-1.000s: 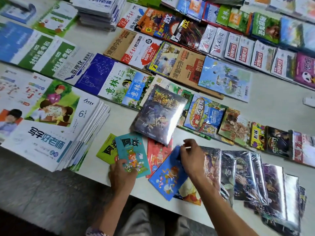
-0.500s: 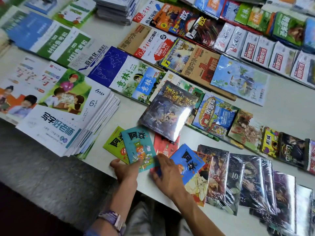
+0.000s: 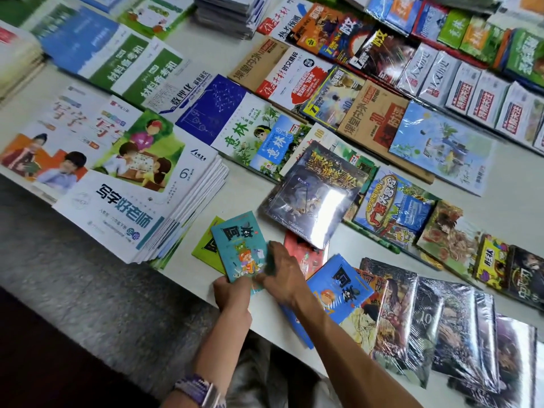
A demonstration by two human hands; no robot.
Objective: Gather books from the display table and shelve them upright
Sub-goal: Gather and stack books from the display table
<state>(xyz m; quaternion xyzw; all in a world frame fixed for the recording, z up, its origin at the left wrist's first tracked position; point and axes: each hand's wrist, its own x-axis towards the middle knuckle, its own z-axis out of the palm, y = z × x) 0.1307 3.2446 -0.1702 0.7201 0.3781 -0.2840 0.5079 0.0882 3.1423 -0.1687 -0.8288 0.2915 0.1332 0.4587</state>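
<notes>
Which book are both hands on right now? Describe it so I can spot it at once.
Find the tall stack of white workbooks at the table's near left edge. Just right of it, by the front edge, lies the small teal book, with the left hand and right hand on it. It overlaps a green book; only its cover is teal.

Glossy paper booklet (image 3: 241, 248); shiny plastic-wrapped comics (image 3: 447, 325); matt table (image 3: 524, 207).

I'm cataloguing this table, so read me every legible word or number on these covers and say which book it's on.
"写字好老师": top white workbook of the left stack.
"6": same cover.
"意林": green magazine.
"数理化": white-and-blue book.
"10": shrink-wrapped comic.
The teal booklet title and all small print: too blurred to read.
</notes>
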